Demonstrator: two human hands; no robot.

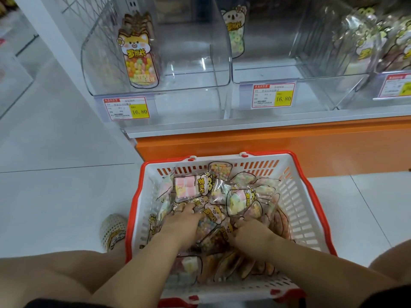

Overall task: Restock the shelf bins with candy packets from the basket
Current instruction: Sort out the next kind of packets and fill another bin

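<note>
A white basket with a red rim (302,210) stands on the floor below the shelf, full of clear candy packets (195,187). Both my hands are down among them. My left hand (182,223) lies flat, fingers spread over a packet of small coloured candies (206,227). My right hand (251,230) has its fingers curled into the pile at that packet's right edge; whether they grip it is hidden. Above, the left clear bin (155,85) holds a row of upright packets (138,54). The middle bin (266,72) holds one upright packet (234,30).
A third bin at the right (364,41) is stuffed with packets. Price tags reading 16.80 (126,108) hang under the bins. An orange shelf base (266,143) is behind the basket. My knees and a foot (113,230) flank the basket on the white tiled floor.
</note>
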